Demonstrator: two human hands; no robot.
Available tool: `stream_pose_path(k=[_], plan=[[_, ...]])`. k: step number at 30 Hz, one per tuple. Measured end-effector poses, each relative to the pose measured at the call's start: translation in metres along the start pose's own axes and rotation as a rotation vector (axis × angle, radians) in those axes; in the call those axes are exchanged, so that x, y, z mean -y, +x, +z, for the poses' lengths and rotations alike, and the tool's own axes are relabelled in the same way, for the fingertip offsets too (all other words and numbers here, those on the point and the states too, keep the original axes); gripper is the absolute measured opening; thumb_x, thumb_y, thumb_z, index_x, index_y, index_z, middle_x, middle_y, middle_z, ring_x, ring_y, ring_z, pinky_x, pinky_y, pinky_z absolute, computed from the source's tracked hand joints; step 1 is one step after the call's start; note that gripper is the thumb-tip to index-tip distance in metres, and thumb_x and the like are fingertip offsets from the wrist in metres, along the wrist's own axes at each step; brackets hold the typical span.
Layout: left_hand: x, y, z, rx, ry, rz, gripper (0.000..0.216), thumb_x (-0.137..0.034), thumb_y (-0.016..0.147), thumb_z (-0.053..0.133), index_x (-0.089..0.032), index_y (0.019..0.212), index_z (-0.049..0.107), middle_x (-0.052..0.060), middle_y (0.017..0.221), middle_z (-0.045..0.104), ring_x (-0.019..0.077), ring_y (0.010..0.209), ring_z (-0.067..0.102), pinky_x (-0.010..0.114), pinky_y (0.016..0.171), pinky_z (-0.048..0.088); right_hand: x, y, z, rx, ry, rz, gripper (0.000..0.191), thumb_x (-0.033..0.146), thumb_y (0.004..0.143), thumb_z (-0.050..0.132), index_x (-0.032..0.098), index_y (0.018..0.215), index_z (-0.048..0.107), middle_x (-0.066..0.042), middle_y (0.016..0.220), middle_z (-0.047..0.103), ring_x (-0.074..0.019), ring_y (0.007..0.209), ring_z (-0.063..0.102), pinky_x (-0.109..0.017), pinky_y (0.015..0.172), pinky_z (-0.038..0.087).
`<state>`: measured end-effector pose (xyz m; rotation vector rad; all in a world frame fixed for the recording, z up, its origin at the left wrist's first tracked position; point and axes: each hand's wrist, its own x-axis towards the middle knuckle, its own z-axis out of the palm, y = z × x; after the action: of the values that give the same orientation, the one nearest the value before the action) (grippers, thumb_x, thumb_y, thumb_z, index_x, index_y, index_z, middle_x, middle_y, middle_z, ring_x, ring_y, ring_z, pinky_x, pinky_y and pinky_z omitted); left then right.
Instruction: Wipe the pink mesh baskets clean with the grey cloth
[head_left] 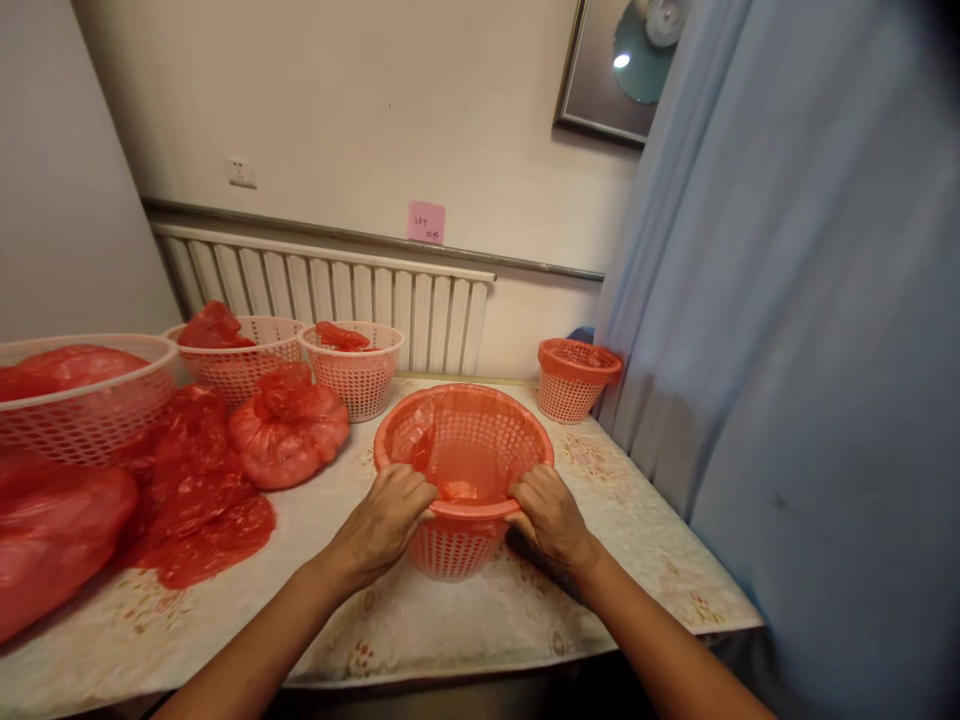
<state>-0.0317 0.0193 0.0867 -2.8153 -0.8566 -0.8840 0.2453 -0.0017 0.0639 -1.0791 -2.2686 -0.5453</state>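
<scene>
Both hands, the left hand [386, 515] and right hand [553, 515], clamp the near rim of the orange basket [451, 556] on the worktop [450, 630], thumbs inside, apparently pinning the red plastic bag [469, 472] flat against its wall.

Dim warm indoor light, soft focus, edges stretched and blurred.
</scene>
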Motion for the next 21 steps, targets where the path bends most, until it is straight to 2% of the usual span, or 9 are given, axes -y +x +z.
stream_pose_path(k=[2, 5, 8, 10, 13, 17, 19, 21], plan=[[-0.008, 0.003, -0.004, -0.014, -0.021, -0.022, 0.015, -0.026, 0.093, 0.043, -0.019, 0.1, 0.055, 0.005, 0.091, 0.056, 0.0211, 0.089, 0.047, 0.041, 0.087, 0.037, 0.017, 0.004, 0.0, 0.0, -0.046, 0.054, 0.04, 0.046, 0.094, 0.033, 0.017, 0.076, 0.053, -0.005, 0.075, 0.052, -0.0189, 0.073, 0.04, -0.033, 0.069, 0.029], [-0.025, 0.006, -0.002, -0.024, -0.035, -0.009, 0.024, -0.025, 0.093, 0.044, -0.021, 0.116, 0.048, 0.007, 0.104, 0.057, 0.0225, 0.099, 0.047, 0.043, 0.094, 0.033, 0.05, 0.015, 0.003, -0.003, -0.112, 0.113, 0.031, 0.042, 0.093, 0.04, 0.018, 0.076, 0.052, -0.005, 0.074, 0.053, -0.0189, 0.071, 0.04, -0.034, 0.067, 0.026], [-0.036, 0.008, 0.008, 0.013, -0.022, -0.02, 0.018, -0.027, 0.095, 0.039, -0.019, 0.102, 0.054, 0.004, 0.09, 0.058, 0.0208, 0.086, 0.048, 0.041, 0.087, 0.036, 0.071, 0.026, 0.006, -0.013, -0.138, 0.138, 0.026, 0.039, 0.091, 0.044, 0.019, 0.077, 0.051, -0.004, 0.074, 0.053, -0.0191, 0.07, 0.041, -0.034, 0.065, 0.025], [-0.037, 0.008, 0.015, 0.016, 0.003, -0.041, 0.022, -0.028, 0.096, 0.037, -0.017, 0.093, 0.055, 0.004, 0.082, 0.057, 0.0198, 0.079, 0.047, 0.039, 0.082, 0.037, 0.074, 0.028, 0.005, -0.006, -0.135, 0.126, 0.024, 0.038, 0.092, 0.045, 0.019, 0.078, 0.051, -0.004, 0.074, 0.054, -0.0191, 0.07, 0.041, -0.034, 0.065, 0.025], [-0.034, 0.008, 0.021, 0.01, 0.045, -0.035, 0.024, -0.023, 0.096, 0.034, -0.017, 0.089, 0.056, 0.003, 0.079, 0.055, 0.0187, 0.076, 0.046, 0.038, 0.08, 0.035, 0.058, 0.023, 0.002, 0.034, -0.101, 0.063, 0.024, 0.037, 0.092, 0.044, 0.019, 0.08, 0.053, -0.003, 0.074, 0.054, -0.0186, 0.071, 0.042, -0.034, 0.065, 0.026], [-0.028, 0.012, 0.023, -0.007, 0.098, -0.026, 0.024, -0.018, 0.095, 0.034, -0.017, 0.085, 0.056, 0.003, 0.077, 0.054, 0.0184, 0.075, 0.045, 0.037, 0.079, 0.035, 0.013, 0.009, -0.003, 0.043, 0.007, 0.023, 0.02, 0.033, 0.092, 0.044, 0.018, 0.086, 0.056, -0.004, 0.077, 0.056, -0.0191, 0.076, 0.046, -0.034, 0.071, 0.034], [-0.025, 0.013, 0.023, -0.007, 0.098, -0.031, 0.023, -0.017, 0.095, 0.036, -0.017, 0.084, 0.055, 0.002, 0.077, 0.055, 0.0184, 0.075, 0.045, 0.036, 0.078, 0.034, -0.008, 0.002, -0.007, 0.002, 0.084, 0.028, 0.018, 0.032, 0.09, 0.047, 0.018, 0.097, 0.057, -0.007, 0.088, 0.06, -0.0212, 0.087, 0.051, -0.04, 0.082, 0.038], [-0.022, 0.014, 0.022, -0.005, 0.09, -0.037, 0.021, -0.016, 0.094, 0.037, -0.017, 0.083, 0.055, 0.002, 0.077, 0.055, 0.0183, 0.075, 0.045, 0.036, 0.078, 0.034, -0.022, -0.007, -0.009, -0.053, 0.147, 0.07, 0.03, 0.032, 0.088, 0.052, 0.019, 0.115, 0.053, -0.01, 0.109, 0.06, -0.0242, 0.106, 0.05, -0.046, 0.095, 0.036]])
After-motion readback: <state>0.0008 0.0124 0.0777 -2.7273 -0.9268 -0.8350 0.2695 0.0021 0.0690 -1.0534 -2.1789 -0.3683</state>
